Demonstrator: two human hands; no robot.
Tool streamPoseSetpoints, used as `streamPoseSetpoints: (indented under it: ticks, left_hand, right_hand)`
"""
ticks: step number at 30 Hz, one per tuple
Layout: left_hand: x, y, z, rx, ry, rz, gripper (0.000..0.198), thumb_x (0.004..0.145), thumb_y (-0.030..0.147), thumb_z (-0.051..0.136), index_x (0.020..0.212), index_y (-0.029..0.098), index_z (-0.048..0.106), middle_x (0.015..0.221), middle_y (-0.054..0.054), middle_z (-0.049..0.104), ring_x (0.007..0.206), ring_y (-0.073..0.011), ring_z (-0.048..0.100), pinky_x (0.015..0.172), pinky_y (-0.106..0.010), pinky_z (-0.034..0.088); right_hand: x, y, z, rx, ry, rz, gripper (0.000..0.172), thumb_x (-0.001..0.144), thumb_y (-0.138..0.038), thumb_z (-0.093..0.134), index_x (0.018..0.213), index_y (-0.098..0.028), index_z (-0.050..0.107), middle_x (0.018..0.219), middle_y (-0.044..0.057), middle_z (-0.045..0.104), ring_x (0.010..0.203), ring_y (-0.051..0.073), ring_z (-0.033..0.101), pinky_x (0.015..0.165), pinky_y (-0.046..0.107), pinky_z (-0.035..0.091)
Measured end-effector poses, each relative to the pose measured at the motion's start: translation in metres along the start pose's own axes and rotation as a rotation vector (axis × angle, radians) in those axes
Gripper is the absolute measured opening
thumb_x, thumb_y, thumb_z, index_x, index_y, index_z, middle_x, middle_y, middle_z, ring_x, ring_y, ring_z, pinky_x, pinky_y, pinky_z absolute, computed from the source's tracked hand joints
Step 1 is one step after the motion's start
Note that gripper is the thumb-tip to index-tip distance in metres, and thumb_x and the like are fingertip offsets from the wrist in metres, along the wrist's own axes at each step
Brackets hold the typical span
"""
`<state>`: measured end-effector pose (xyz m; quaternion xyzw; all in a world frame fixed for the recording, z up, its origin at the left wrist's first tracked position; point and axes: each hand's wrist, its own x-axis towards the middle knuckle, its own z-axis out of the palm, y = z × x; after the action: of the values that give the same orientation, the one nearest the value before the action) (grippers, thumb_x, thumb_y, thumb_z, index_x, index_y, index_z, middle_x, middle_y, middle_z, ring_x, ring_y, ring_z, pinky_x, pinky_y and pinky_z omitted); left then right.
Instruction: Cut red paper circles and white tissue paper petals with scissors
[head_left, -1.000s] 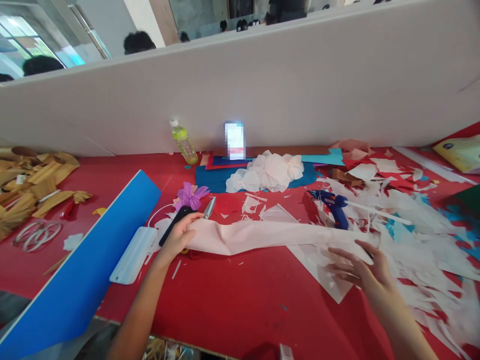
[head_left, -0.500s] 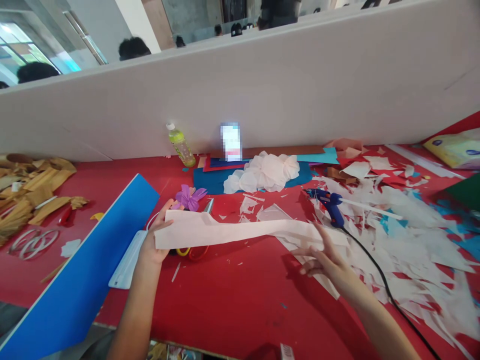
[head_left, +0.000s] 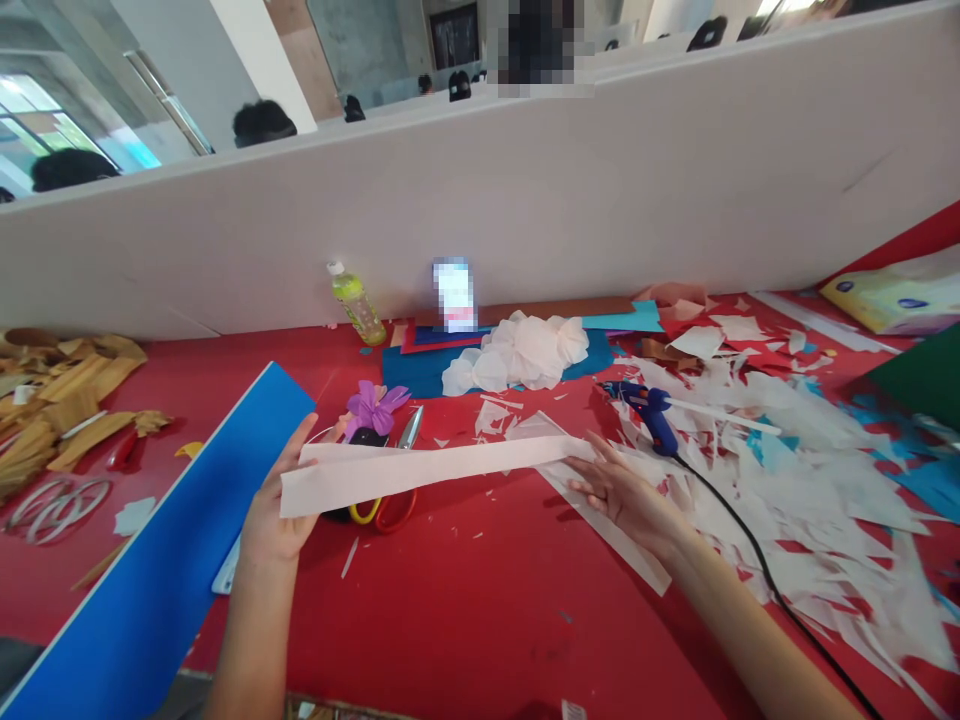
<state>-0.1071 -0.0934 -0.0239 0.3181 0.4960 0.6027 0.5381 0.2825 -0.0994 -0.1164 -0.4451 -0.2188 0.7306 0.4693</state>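
Note:
A long pale pink paper strip (head_left: 435, 468) stretches between my two hands above the red table. Its left end is folded over and gripped by my left hand (head_left: 283, 500), thumb and fingers closed around it. My right hand (head_left: 619, 490) pinches the other end, palm partly turned up. Behind the strip lie scissors (head_left: 396, 510) with red and yellow handles, partly covered by it. A purple paper flower (head_left: 376, 408) sits just beyond. Another pale paper piece (head_left: 611, 525) lies flat under my right hand.
To the right are a blue glue gun (head_left: 654, 418) with a black cord and a heap of white paper scraps (head_left: 817, 500). A blue board (head_left: 172, 540) slants at left. White petals (head_left: 532, 350), a bottle (head_left: 358, 305) and a lit phone (head_left: 454, 295) stand toward the white partition (head_left: 480, 200).
Both hands have moved left, and the strip went with them. It now looks straighter and narrower toward its right end. My right fingers have closed in on that end.

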Motion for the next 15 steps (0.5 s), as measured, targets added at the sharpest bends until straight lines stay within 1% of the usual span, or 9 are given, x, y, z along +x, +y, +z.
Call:
streamPoseSetpoints:
  ticks: [2, 4, 7, 9, 10, 12, 13, 14, 15]
  left_hand:
    - [-0.001, 0.002, -0.005, 0.013, 0.014, -0.013, 0.070, 0.066, 0.023, 0.067, 0.132, 0.024, 0.045, 0.121, -0.006, 0.060, 0.123, -0.0274, 0.045, 0.078, -0.026, 0.055]
    - [-0.002, 0.005, -0.009, 0.032, 0.010, 0.011, 0.066, 0.069, 0.022, 0.064, 0.132, 0.026, 0.045, 0.123, -0.006, 0.059, 0.121, -0.0274, 0.047, 0.076, -0.027, 0.056]
    - [-0.002, 0.010, -0.014, 0.039, -0.002, 0.065, 0.065, 0.068, 0.019, 0.063, 0.130, 0.025, 0.047, 0.125, -0.005, 0.058, 0.116, -0.0262, 0.052, 0.075, -0.026, 0.056]
    - [0.000, 0.013, -0.015, 0.037, 0.006, 0.071, 0.069, 0.063, 0.016, 0.066, 0.129, 0.024, 0.048, 0.123, -0.006, 0.059, 0.107, -0.0257, 0.058, 0.072, -0.026, 0.056]
    - [0.002, 0.013, -0.016, 0.042, 0.014, 0.069, 0.073, 0.060, 0.016, 0.068, 0.129, 0.024, 0.048, 0.120, -0.007, 0.061, 0.100, -0.0257, 0.062, 0.068, -0.027, 0.057]
    - [0.008, 0.012, -0.017, 0.065, 0.017, 0.070, 0.082, 0.055, 0.017, 0.070, 0.132, 0.025, 0.044, 0.114, -0.008, 0.064, 0.086, -0.0250, 0.066, 0.061, -0.029, 0.057]
    - [0.012, 0.010, -0.018, 0.085, 0.014, 0.070, 0.085, 0.054, 0.018, 0.071, 0.134, 0.026, 0.041, 0.111, -0.008, 0.065, 0.082, -0.0243, 0.066, 0.060, -0.029, 0.056]
    - [0.016, 0.008, -0.020, 0.108, 0.005, 0.066, 0.088, 0.055, 0.019, 0.070, 0.136, 0.026, 0.037, 0.108, -0.008, 0.066, 0.081, -0.0236, 0.067, 0.061, -0.028, 0.056]
    - [0.021, 0.005, -0.022, 0.135, -0.008, 0.051, 0.089, 0.057, 0.021, 0.070, 0.138, 0.027, 0.033, 0.107, -0.008, 0.067, 0.083, -0.0231, 0.066, 0.064, -0.027, 0.055]
  right_hand:
    - [-0.001, -0.001, -0.001, 0.010, 0.025, -0.026, 0.061, 0.075, -0.025, 0.064, 0.131, -0.034, 0.041, 0.091, -0.001, 0.069, 0.079, 0.013, 0.067, 0.059, 0.019, 0.053]
    - [-0.003, -0.003, -0.002, 0.042, 0.033, -0.072, 0.054, 0.076, -0.025, 0.064, 0.127, -0.033, 0.047, 0.076, -0.003, 0.066, 0.076, 0.012, 0.066, 0.058, 0.018, 0.052]
    - [-0.003, -0.006, -0.006, 0.038, 0.070, -0.158, 0.044, 0.075, -0.027, 0.064, 0.118, -0.026, 0.057, 0.074, -0.001, 0.063, 0.072, 0.012, 0.063, 0.054, 0.019, 0.050]
    - [-0.003, -0.007, -0.009, -0.063, 0.119, -0.214, 0.040, 0.075, -0.031, 0.063, 0.114, -0.022, 0.060, 0.078, 0.002, 0.064, 0.072, 0.014, 0.062, 0.056, 0.022, 0.051]
    - [-0.004, -0.009, -0.011, -0.143, 0.149, -0.251, 0.039, 0.075, -0.033, 0.062, 0.112, -0.022, 0.061, 0.084, 0.004, 0.065, 0.075, 0.015, 0.062, 0.059, 0.024, 0.052]
    - [-0.009, -0.015, -0.012, -0.350, 0.211, -0.346, 0.038, 0.077, -0.039, 0.059, 0.112, -0.023, 0.062, 0.103, 0.006, 0.065, 0.086, 0.018, 0.062, 0.070, 0.028, 0.053]
    - [-0.013, -0.020, -0.011, -0.468, 0.251, -0.419, 0.038, 0.078, -0.041, 0.058, 0.112, -0.025, 0.062, 0.116, 0.006, 0.061, 0.095, 0.019, 0.060, 0.078, 0.030, 0.052]
    - [-0.018, -0.026, -0.009, -0.585, 0.274, -0.485, 0.038, 0.079, -0.042, 0.056, 0.113, -0.026, 0.062, 0.125, 0.004, 0.057, 0.104, 0.020, 0.057, 0.083, 0.031, 0.050]
    - [-0.025, -0.034, -0.006, -0.692, 0.282, -0.534, 0.039, 0.080, -0.044, 0.054, 0.114, -0.027, 0.061, 0.128, 0.004, 0.055, 0.107, 0.021, 0.056, 0.085, 0.032, 0.050]
